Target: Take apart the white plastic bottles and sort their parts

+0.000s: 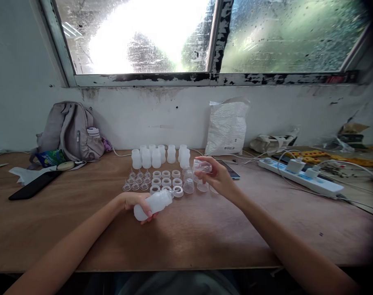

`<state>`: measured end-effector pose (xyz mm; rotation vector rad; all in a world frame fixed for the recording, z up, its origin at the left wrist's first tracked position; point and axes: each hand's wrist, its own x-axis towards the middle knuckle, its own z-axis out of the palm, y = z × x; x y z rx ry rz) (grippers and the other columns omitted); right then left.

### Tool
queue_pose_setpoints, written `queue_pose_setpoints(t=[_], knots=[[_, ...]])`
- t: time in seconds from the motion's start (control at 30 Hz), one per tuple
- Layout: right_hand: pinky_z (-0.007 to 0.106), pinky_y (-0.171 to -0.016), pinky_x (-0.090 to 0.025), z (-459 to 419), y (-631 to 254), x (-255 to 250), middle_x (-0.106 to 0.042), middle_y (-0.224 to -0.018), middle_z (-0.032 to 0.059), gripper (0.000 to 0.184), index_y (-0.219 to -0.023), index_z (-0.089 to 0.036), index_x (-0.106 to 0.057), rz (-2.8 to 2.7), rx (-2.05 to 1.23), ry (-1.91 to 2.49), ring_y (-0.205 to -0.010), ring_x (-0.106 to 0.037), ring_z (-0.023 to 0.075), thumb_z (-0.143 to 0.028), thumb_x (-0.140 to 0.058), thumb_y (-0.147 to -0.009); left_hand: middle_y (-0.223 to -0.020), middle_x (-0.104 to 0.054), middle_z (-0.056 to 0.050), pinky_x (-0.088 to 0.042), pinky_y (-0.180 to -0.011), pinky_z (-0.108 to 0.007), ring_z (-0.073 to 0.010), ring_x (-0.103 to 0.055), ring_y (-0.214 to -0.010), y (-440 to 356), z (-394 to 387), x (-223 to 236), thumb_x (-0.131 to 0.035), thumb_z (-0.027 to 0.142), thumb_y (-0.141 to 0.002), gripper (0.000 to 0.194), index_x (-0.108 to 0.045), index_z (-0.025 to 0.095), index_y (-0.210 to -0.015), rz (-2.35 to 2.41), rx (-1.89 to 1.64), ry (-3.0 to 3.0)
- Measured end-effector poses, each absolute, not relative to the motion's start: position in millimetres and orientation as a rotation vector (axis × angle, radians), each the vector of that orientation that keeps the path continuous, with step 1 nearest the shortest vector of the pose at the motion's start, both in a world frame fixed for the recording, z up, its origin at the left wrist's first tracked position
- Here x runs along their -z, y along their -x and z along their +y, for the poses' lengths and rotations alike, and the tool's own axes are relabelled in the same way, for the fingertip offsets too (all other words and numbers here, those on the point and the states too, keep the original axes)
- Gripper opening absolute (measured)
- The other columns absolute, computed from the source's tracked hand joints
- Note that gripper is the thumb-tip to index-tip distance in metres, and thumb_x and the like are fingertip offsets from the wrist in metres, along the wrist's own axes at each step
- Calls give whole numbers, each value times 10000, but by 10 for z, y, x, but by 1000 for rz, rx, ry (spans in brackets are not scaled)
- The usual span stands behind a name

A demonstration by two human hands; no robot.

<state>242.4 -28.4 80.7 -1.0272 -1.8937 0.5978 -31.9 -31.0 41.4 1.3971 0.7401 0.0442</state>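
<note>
My left hand (140, 205) is wrapped around a white baby bottle (157, 203), tilted with its neck up and to the right. A clear nipple (176, 190) shows at the bottle's neck. In my right hand (218, 177) is a clear bottle cap (202, 166), pinched between thumb and fingers above the table. Behind my hands stand several white bottles (156, 158) without tops. Clear nipples (139, 180) lie in rows at the left, white collar rings (166, 182) in the middle. More clear caps (188, 186) stand at the right, partly hidden by my right hand.
A grey backpack (68, 131) and a black phone (35, 185) are at the left. A white plastic bag (227, 128) leans on the wall. Behind my right hand lies another phone (231, 169). A white power strip (299, 176) with cables lies at the right.
</note>
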Motion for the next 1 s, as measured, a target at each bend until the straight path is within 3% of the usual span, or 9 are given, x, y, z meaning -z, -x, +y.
queue_pose_setpoints(t=[0.13,0.23,0.37,0.47,0.6,0.8,0.9,1.0], knots=[[242,-475,-373,-162,-2617,-814,-517,-615,-11,502,-1000,-195,-462,-2144,-532,1456,-510,-500,139,-532,-585,-650,-575,-560,13,-405,-426,-234,-128,-526,-459,323,-306,-408,-606,205,-497,223,-540,156,-704,761,-56,-1382],[271,-529,-381,-105,-2674,-690,-551,-696,45,489,-871,-181,-506,-2394,-388,1690,-639,-535,202,-528,-649,-558,-571,-568,-4,-397,-430,-234,-134,-537,-467,338,-286,-383,-605,239,-536,201,-551,140,-702,759,-38,-1403],[299,-576,-391,-92,-2694,-594,-569,-830,104,506,-862,-164,-510,-2498,-317,1793,-754,-544,260,-504,-674,-525,-587,-574,-16,-392,-439,-237,-136,-541,-467,298,-300,-334,-628,268,-559,228,-542,126,-715,753,-119,-1424],[299,-600,-393,-118,-2706,-661,-565,-837,92,502,-940,-169,-482,-2482,-309,1770,-748,-545,240,-477,-651,-580,-620,-569,-6,-399,-472,-231,-127,-543,-508,172,-363,-291,-648,274,-580,246,-519,132,-736,832,-386,-1483],[268,-615,-375,-191,-2639,-795,-541,-753,34,335,-967,-190,-469,-2323,-178,1499,-670,-521,161,-419,-537,-733,-645,-543,7,-411,-520,-236,-117,-523,-554,-30,-458,-235,-671,298,-586,283,-505,131,-741,859,-607,-1602],[184,-457,-343,-449,-2191,-714,-502,-669,-21,338,-981,-178,-447,-2242,-921,941,-518,-449,79,-438,-497,-771,-696,-518,3,-369,-565,-221,-107,-464,-628,-186,-533,-163,-683,298,-593,327,-547,110,-823,857,-797,-1750],[178,-451,-319,-517,-1942,-618,-456,-602,-42,298,-880,-168,-461,-2155,-827,922,-509,-408,72,-410,-552,-731,-749,-532,-14,-363,-579,-221,-112,-457,-656,-205,-539,-136,-666,269,-612,345,-561,110,-900,821,-812,-1772],[195,-455,-278,-475,-1792,-594,-383,-516,-61,250,-716,-172,-440,-2149,-563,975,-474,-345,65,-392,-558,-714,-702,-521,-5,-354,-547,-212,-103,-447,-621,-205,-532,-121,-651,231,-612,291,-556,111,-860,801,-805,-1723]])
